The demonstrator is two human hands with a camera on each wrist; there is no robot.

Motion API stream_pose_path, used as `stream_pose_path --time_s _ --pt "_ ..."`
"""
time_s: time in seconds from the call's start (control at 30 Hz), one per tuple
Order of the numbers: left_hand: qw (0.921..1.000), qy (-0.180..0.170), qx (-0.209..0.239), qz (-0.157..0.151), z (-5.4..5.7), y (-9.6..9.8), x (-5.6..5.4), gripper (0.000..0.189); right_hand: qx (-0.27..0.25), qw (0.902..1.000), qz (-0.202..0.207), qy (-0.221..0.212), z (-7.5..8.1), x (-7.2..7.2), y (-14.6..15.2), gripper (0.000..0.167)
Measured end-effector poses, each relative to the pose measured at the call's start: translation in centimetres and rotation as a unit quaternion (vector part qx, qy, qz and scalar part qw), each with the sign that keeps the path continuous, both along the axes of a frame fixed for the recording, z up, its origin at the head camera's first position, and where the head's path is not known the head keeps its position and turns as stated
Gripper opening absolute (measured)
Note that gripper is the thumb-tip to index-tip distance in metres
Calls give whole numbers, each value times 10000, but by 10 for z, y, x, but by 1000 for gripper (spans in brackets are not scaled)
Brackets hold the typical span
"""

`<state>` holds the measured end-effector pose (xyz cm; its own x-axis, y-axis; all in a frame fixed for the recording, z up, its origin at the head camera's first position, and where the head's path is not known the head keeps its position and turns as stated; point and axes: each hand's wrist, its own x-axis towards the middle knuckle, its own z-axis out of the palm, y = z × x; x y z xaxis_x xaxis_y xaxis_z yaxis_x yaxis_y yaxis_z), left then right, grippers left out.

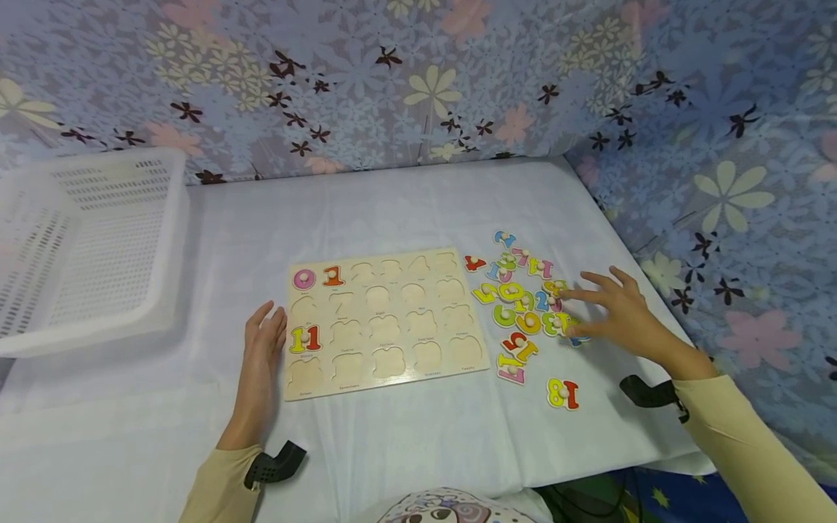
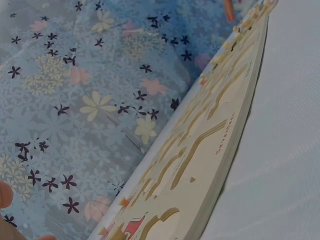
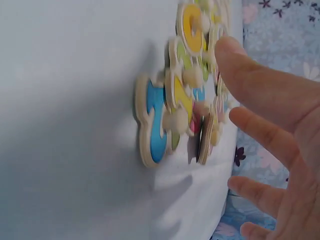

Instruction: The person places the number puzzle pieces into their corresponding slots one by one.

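A wooden number puzzle board (image 1: 327,389) lies flat on the table. Seated in its recesses are a pink 0 (image 1: 304,279), an orange 1 (image 1: 333,276) and a yellow-and-red 11 (image 1: 305,339); other recesses show bare wood. Against the board's left edge rests my left hand (image 1: 260,367), fingers extended. My right hand (image 1: 617,319) hovers with spread fingers at the right side of a jumble of knobbed number pieces (image 1: 528,323). In the right wrist view, a blue-and-yellow piece (image 3: 156,125) lies near the thumb, and nothing is between the fingers.
A white plastic basket (image 1: 171,247) stands on the left of the table. Apart from the jumble, an 18 piece (image 1: 564,394) lies nearer the front. White cloth (image 1: 366,211) covers the table, and a floral curtain (image 1: 366,87) hangs behind and to the right.
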<state>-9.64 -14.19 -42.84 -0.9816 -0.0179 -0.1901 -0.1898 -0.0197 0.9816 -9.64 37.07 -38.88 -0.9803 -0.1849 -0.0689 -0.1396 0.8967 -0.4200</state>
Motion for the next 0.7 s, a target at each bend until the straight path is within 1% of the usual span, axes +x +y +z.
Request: stream_pose_path --time_s 0.1,0.2,0.3,0.37,0.43,0.53,0.7 --pt "10000 -29 60 11 1 0 0 63 -104 9996 210 133 -1 14 -6 67" --pt "10000 -28 86 4 2 0 1 64 -36 9968 681 426 -1 30 -14 68" --pt "9999 -61 124 3 2 1 1 65 55 9922 1080 618 -1 49 -20 68" --pt "9999 -103 108 3 3 2 2 67 42 9907 1232 567 -2 60 -22 66" --pt "9998 -156 147 24 3 3 2 67 -13 9904 1301 471 -3 69 -22 63" --pt "9996 -214 153 51 2 3 1 67 -96 9897 1395 304 -6 75 -22 60" --pt "9996 -209 168 72 2 4 2 66 -85 9875 1566 159 -8 75 -24 60"
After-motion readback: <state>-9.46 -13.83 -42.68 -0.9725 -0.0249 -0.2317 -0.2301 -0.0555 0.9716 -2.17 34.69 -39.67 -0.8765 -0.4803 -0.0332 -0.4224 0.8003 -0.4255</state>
